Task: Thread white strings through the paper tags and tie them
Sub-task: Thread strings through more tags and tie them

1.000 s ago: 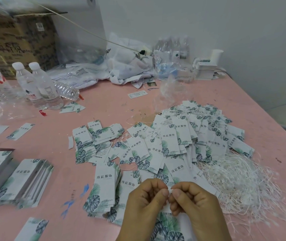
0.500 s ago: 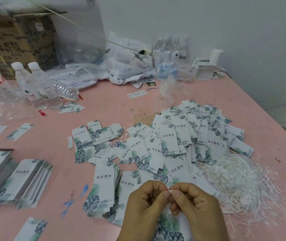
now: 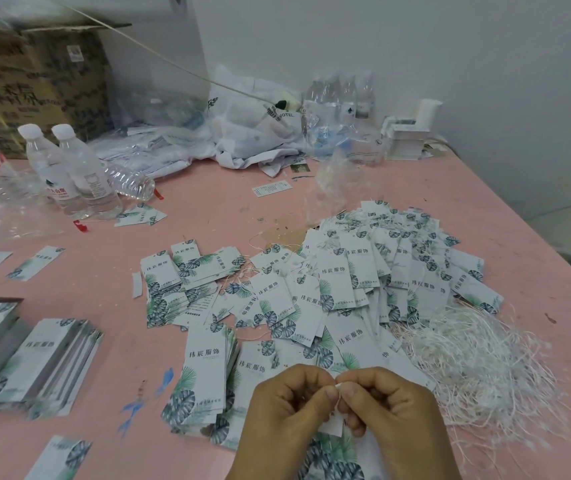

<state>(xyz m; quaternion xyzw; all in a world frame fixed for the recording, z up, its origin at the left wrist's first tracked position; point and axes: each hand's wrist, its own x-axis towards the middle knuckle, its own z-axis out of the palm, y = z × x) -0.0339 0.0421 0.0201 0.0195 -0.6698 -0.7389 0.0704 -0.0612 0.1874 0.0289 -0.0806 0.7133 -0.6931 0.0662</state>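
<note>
My left hand [image 3: 286, 407] and my right hand [image 3: 389, 414] meet fingertip to fingertip at the bottom centre. Between them they pinch a white string [image 3: 339, 388] at the top of a white paper tag [image 3: 333, 426] that hangs below the fingers. A big heap of leaf-printed tags [image 3: 374, 271] covers the middle of the pink table. A tangle of loose white strings [image 3: 478, 358] lies to the right of my hands. A neat stack of tags [image 3: 204, 372] sits just left of my left hand.
More tag stacks [image 3: 45, 362] lie at the left edge. Water bottles [image 3: 69, 171] stand at the back left in front of a cardboard box [image 3: 34, 81]. Plastic bags and white cloth [image 3: 253, 133] crowd the back by the wall. The table edge [image 3: 533, 230] runs along the right.
Both hands stay at the same spot; the fingertips have shifted slightly while working the string at the tag's top. The piles have not moved.
</note>
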